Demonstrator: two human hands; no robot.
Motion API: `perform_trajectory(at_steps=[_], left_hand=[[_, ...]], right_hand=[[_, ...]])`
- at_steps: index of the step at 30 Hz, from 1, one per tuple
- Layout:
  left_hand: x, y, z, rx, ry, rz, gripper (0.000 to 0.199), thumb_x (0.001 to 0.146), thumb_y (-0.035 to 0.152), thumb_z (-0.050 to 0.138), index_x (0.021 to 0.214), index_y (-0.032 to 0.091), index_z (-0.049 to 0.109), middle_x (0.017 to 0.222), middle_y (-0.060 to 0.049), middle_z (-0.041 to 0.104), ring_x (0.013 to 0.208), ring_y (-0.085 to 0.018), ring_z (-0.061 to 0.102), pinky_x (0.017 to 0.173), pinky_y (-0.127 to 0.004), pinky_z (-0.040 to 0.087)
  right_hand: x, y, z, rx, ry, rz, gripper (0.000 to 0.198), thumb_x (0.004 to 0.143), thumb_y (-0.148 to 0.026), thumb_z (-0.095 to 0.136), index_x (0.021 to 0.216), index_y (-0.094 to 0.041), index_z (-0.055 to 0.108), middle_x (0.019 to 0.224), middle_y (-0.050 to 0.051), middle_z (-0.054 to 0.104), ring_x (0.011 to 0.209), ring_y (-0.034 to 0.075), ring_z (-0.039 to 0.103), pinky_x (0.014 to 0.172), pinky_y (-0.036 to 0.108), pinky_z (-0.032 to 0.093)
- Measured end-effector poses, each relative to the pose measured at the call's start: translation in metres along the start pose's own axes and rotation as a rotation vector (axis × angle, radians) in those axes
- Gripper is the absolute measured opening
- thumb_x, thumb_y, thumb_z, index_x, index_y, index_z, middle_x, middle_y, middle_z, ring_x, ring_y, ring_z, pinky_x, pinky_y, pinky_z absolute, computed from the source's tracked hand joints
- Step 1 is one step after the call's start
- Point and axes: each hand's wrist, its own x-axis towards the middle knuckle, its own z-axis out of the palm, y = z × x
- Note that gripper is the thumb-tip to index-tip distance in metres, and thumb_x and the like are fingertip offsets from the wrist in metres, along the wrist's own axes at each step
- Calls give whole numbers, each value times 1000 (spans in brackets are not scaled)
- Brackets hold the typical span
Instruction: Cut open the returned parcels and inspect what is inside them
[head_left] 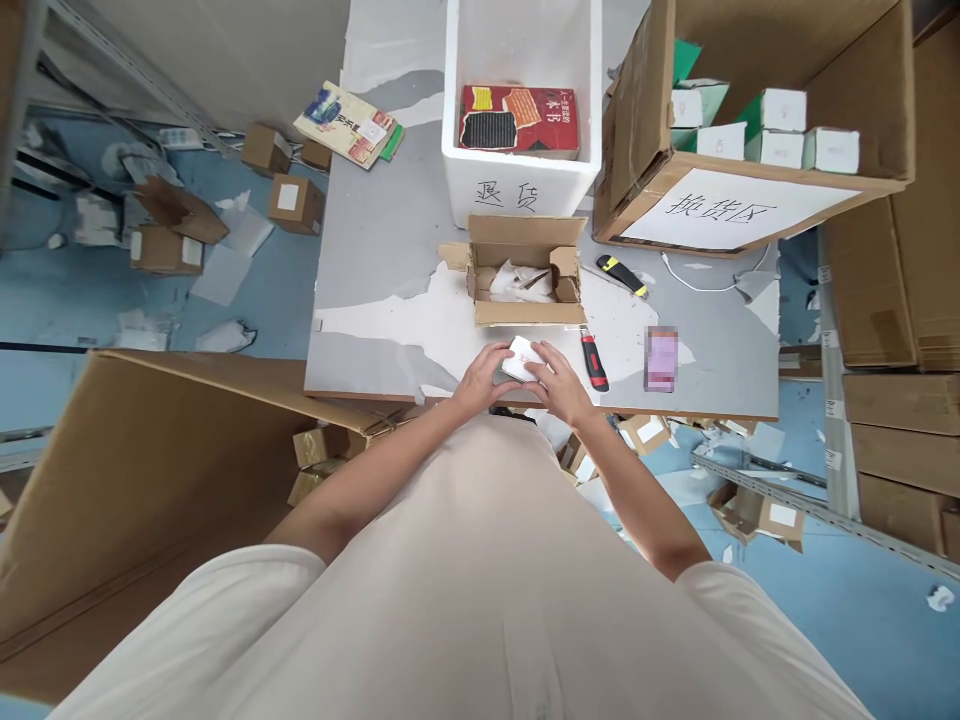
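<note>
Between my two hands, near the table's front edge, is a small white box (520, 360) with faint reddish markings on top. My left hand (480, 380) grips its left side, fingers curled around it. On the other side my right hand (559, 385) holds the same box, thumb and fingers closed on its right edge. Just beyond lies an open cardboard carton (527, 314) with crumpled white paper (517, 282) inside. A red and black utility knife (594, 362) rests right of my right hand.
Farther back stand a white foam box (523, 175) holding red books (551, 110) and a large cardboard box (637, 215) with several white-green boxes (782, 110). A yellow and black utility knife (622, 275), a pixelated pink item (661, 360) and booklets (349, 125) lie on the table (375, 240).
</note>
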Motion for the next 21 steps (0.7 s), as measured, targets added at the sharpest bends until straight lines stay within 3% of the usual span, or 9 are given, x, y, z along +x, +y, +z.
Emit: perform_trajectory(at_steps=[5,9,13,16,18,21], left_hand=[[-2,-5,0,63,-45,50,40,83,43,65,114,19,57,128,-15,54,119,-24,56,97,-41,50],[-3,0,-8,179,-170,28,39,88,43,57,119,19,58,132,-16,54,120,-27,55,95,-44,51],[8,6,-37,229,-254,103,56,80,43,61,129,17,52,140,-18,48,129,-31,47,102,-48,44],[31,-1,-59,311,-185,65,49,85,33,49,131,16,51,138,-16,51,132,-27,44,108,-47,38],[50,-10,-64,457,-178,-12,44,88,28,43,129,17,53,137,-15,52,135,-27,41,111,-50,31],[74,-23,-60,657,-295,-77,46,89,28,45,133,18,51,143,-17,48,140,-33,33,112,-60,21]], right_hand=[[-8,-4,-3,-36,-56,-31,35,90,-43,53,116,-21,59,149,16,35,145,34,21,109,57,36],[-9,-4,-1,-20,-40,-6,50,79,-47,68,119,-19,56,153,18,22,142,37,24,106,57,40],[-3,1,6,-35,-40,64,38,81,-26,63,119,-24,58,140,15,38,129,32,42,98,52,47],[2,4,8,-45,-24,61,36,78,-25,64,114,-24,62,131,14,45,119,30,48,94,48,49],[6,4,6,-59,-1,44,35,75,-24,67,109,-23,64,128,15,47,115,30,50,93,45,50],[12,-2,-11,-77,52,1,33,72,-23,68,105,-21,64,123,15,49,110,29,53,87,42,53]])
